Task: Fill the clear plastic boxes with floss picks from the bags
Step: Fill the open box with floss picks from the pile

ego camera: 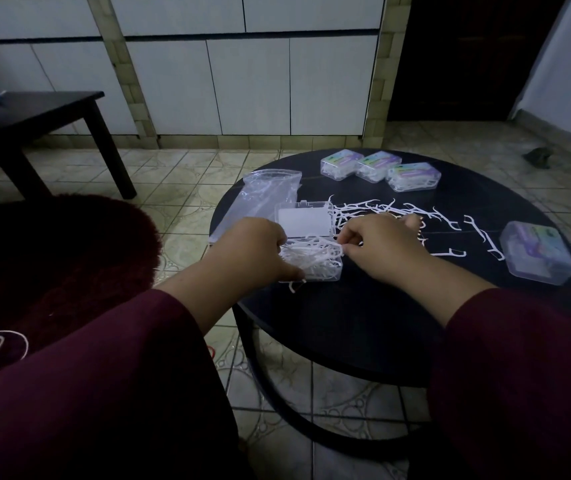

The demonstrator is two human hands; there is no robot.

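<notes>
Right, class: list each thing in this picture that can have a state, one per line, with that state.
Open box: lid up, holding floss picks.
Three far boxes: closed, filled.
Right box: closed.
Plastic bag: lying flat.
Loose floss picks: scattered on table.
Left hand: gripping the open box.
Right hand: pinching picks.

— Where's the open box (311, 265)?
— On the table (346, 323), near its left edge, picks inside, a bag (263, 195) behind it.
— And the rest?
— Loose picks (398, 213) lie to its right, three shut boxes (379, 169) at the back, another box (536, 256) far right.

Left hand (259, 247) fingertips hidden in open box (311, 261)
</notes>
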